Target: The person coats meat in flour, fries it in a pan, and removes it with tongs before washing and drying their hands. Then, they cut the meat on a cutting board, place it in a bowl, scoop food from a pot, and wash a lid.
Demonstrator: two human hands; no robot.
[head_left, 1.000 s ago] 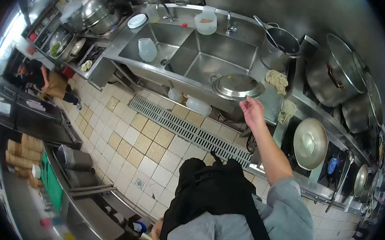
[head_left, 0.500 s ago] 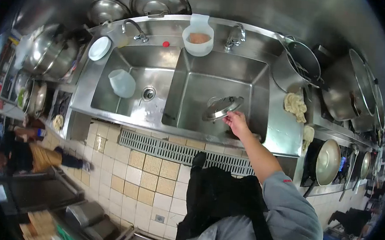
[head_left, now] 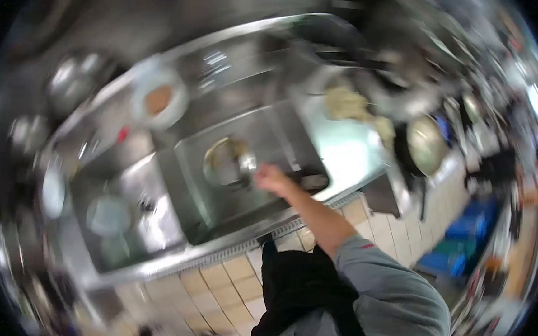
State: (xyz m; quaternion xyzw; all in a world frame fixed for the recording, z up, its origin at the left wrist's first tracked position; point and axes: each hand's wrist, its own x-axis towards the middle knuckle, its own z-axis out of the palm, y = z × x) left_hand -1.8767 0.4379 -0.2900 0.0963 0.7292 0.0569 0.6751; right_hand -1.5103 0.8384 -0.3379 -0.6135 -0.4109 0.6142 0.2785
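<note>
My right hand (head_left: pixel 272 179) reaches over the right basin of the steel sink (head_left: pixel 200 216). Its fingers appear closed on the near rim of a round metal lid (head_left: pixel 246 164), though motion blur softens the contact. The lid is tilted, with a yellowish reflection across it. A dark object (head_left: pixel 313 181) lies in the basin's front right corner, too blurred to name. My left hand is out of view.
Left of the lid, a white plastic container with brown contents (head_left: pixel 159 100) stands on the sink's back ledge. The left basin holds a translucent container (head_left: pixel 108 215). Rightward are a crumpled cloth (head_left: pixel 344 103) and a frying pan (head_left: pixel 425 144).
My view has swung to the right, so the sink now looks slanted and shifted left. The lid has turned in my right hand and shows a rounder outline.
</note>
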